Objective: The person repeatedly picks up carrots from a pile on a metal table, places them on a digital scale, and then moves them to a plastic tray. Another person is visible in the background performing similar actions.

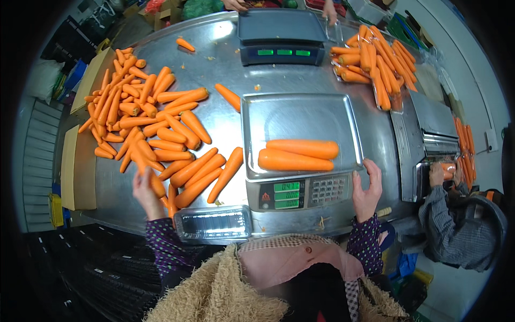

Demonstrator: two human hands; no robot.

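Observation:
My left hand (146, 197) grips a carrot (156, 186) at the front of a large loose carrot pile (132, 100). Two thick carrots (299, 159) lie side by side on the steel pan (297, 116) of a digital scale, whose keypad (328, 189) and green-lit display (286, 195) face me. By the pan's front right corner is my right hand (368, 191), thumb and fingers apart and nothing held; whether a fingertip touches the rim is hard to tell. A clear plastic tray (213, 223) with no carrots in it sits at the table's near edge, left of the scale.
Across the steel table (213, 52) stands a second scale (281, 40), with another person's hands (330, 14) beyond it. Packed carrots (378, 60) are heaped back right. A wrapping machine (432, 116) stands at right, where a co-worker (462, 225) handles a pack. Cardboard (78, 169) borders the pile.

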